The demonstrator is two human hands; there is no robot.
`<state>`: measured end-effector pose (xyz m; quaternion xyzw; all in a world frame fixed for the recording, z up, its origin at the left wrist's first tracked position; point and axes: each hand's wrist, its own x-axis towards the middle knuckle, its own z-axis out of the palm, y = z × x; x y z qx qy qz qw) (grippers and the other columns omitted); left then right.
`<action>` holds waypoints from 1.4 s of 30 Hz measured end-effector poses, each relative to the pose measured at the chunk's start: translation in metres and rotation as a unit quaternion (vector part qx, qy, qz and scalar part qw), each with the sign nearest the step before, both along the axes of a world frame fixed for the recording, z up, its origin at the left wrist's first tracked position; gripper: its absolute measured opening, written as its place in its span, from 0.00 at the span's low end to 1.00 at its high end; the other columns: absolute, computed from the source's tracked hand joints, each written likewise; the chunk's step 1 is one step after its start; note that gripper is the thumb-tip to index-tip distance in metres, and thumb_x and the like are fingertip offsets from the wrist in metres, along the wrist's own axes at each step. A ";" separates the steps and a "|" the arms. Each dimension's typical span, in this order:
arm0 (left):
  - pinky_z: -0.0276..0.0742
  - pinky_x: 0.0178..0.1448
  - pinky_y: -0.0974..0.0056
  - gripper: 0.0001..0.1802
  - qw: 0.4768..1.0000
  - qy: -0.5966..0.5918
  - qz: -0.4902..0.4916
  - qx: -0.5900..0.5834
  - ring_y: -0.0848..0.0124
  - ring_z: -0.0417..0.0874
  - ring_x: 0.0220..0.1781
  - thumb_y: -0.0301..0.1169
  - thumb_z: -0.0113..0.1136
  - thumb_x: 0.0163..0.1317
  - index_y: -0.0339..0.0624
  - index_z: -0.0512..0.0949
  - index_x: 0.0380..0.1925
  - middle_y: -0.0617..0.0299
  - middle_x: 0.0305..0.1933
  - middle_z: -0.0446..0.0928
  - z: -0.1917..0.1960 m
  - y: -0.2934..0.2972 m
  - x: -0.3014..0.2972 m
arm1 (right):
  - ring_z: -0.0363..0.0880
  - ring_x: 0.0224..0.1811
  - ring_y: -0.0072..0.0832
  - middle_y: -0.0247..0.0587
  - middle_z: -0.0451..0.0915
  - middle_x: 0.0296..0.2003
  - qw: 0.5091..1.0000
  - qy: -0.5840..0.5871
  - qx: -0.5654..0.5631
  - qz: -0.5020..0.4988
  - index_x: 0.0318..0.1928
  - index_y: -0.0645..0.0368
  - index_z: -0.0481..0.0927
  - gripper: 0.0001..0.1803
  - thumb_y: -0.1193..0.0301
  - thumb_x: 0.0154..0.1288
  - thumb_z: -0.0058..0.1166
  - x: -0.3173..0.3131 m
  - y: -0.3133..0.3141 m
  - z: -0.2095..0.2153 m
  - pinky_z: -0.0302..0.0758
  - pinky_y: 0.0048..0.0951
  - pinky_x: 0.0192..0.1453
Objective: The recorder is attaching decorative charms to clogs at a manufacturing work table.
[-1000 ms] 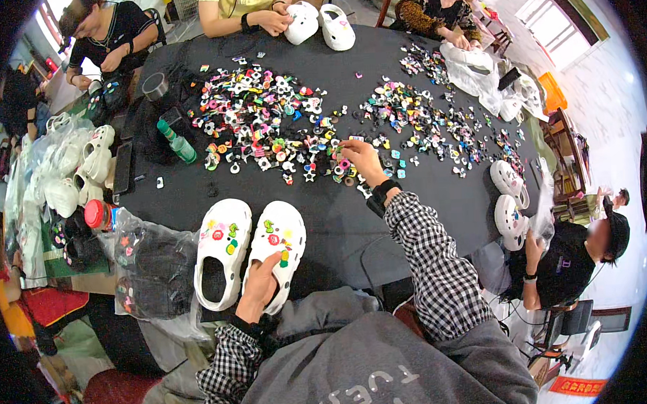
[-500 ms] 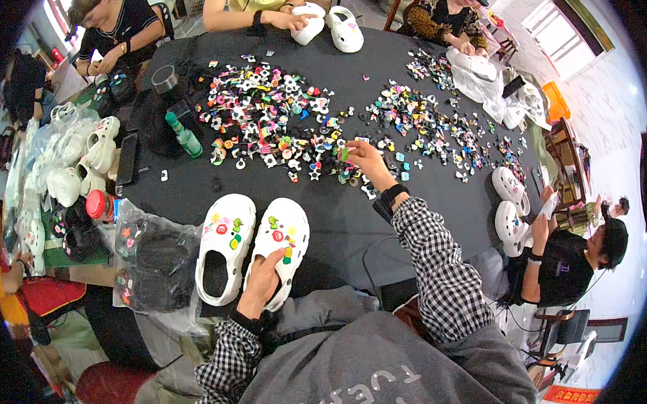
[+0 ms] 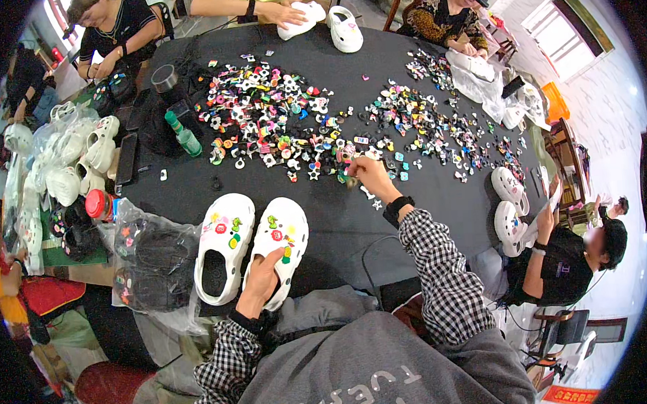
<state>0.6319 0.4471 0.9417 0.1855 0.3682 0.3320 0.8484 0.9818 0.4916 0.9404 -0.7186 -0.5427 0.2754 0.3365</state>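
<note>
White clog (image 3: 276,249) sits at the near table edge w/ its twin (image 3: 223,254) just left. Left hand (image 3: 258,281) lies flat on its heel, fingers loose. Right hand (image 3: 369,172) pinches a small charm (image 3: 345,178) by the charm pile (image 3: 277,128).

Heel end of the nearer white clog (image 3: 276,249): covered by the left hand (image 3: 258,281), so that any charms set there cannot be made out; whatever is pinched by the right hand (image 3: 368,172) is masked by its curled fingers and is too small to be identified. Scattered charms (image 3: 277,124) across the black table (image 3: 339,223): individual shapes are too small to be told apart, and those toward the far right edge are blurred. Contents of the clear plastic bags (image 3: 149,264) at the left are obscured by glare and folds, and the seated people along the upper rim are cut off by the picture's edge.
</note>
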 end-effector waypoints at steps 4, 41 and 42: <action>0.73 0.62 0.62 0.24 1.000 -0.002 0.000 -0.008 0.64 0.77 0.58 0.22 0.56 0.64 0.30 0.66 0.60 0.53 0.58 0.74 0.002 0.000 0.003 | 0.78 0.35 0.44 0.48 0.78 0.28 0.978 -0.177 0.106 -0.028 0.28 0.59 0.81 0.07 0.78 0.57 0.49 0.002 0.009 -0.012 0.74 0.43 0.44; 0.75 0.59 0.63 0.22 1.000 0.013 -0.010 -0.002 0.66 0.78 0.54 0.24 0.54 0.65 0.28 0.66 0.58 0.54 0.55 0.75 0.002 -0.005 -0.006 | 0.80 0.46 0.25 0.39 0.80 0.42 0.882 0.454 -0.099 0.084 0.46 0.66 0.75 0.10 0.76 0.66 0.55 -0.139 -0.039 0.034 0.77 0.27 0.53; 0.73 0.60 0.62 0.22 1.000 0.012 -0.011 0.004 0.65 0.78 0.55 0.23 0.53 0.65 0.29 0.66 0.59 0.54 0.56 0.75 0.002 -0.005 -0.007 | 0.80 0.46 0.25 0.39 0.80 0.42 0.882 0.453 -0.099 0.085 0.46 0.66 0.75 0.10 0.76 0.66 0.55 -0.143 -0.039 0.033 0.77 0.27 0.53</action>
